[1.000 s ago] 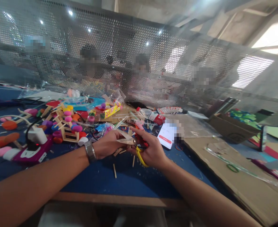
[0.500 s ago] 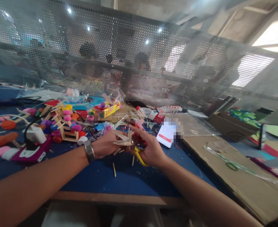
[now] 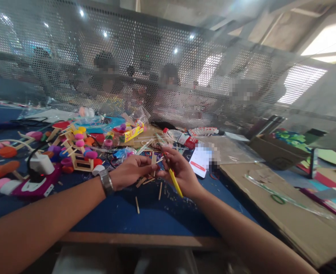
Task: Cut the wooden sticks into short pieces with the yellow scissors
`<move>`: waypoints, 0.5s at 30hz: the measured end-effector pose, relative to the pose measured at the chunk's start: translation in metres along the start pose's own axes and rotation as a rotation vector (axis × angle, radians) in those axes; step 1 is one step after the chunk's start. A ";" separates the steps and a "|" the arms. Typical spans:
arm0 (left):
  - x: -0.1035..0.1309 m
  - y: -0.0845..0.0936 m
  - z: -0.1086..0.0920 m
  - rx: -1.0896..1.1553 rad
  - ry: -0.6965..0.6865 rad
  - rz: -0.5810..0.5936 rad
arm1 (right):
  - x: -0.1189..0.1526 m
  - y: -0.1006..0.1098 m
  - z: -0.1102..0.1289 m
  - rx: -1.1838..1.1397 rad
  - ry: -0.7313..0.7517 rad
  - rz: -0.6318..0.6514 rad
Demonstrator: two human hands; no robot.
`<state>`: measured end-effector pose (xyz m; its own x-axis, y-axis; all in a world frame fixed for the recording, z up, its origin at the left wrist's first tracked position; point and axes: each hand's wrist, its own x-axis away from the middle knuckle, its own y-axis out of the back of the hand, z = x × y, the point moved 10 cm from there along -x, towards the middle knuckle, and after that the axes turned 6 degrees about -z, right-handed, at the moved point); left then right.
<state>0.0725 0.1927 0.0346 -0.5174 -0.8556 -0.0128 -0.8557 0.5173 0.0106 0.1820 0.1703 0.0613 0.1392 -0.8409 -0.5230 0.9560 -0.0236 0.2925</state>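
My left hand (image 3: 130, 172), a metal watch on its wrist, pinches a few thin wooden sticks (image 3: 154, 163) that stand roughly upright. Facing it, my right hand (image 3: 182, 171) is curled round a pair of scissors (image 3: 175, 182) with yellow on the handle. The scissors are seen nearly edge-on, blades pointing up and away. My right fingertips come close to the sticks; whether they touch them I cannot tell. Below my hands a loose stick (image 3: 137, 205) and another short stick (image 3: 160, 191) lie on the blue tabletop (image 3: 111, 217).
To the left stand a stick model (image 3: 82, 161) with coloured pompoms and a purple power strip (image 3: 36, 186) with a white charger. A lit phone (image 3: 199, 161) and a red-labelled bottle (image 3: 182, 137) lie beyond my right hand. Cardboard (image 3: 271, 213) covers the right side.
The scissors have turned in my right hand, from spread blades pointing left across the sticks to nearly upright and away from them. My left hand's grip on the sticks now shows clearly.
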 end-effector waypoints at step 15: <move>-0.007 0.087 -0.016 0.169 -0.200 -0.604 | 0.007 -0.016 -0.001 0.176 -0.115 0.298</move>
<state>0.0021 0.2438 0.0516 0.0776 -0.9852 -0.1527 -0.9759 -0.0437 -0.2140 0.1678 0.1650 0.0523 0.3657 -0.8798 -0.3036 0.8172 0.1474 0.5573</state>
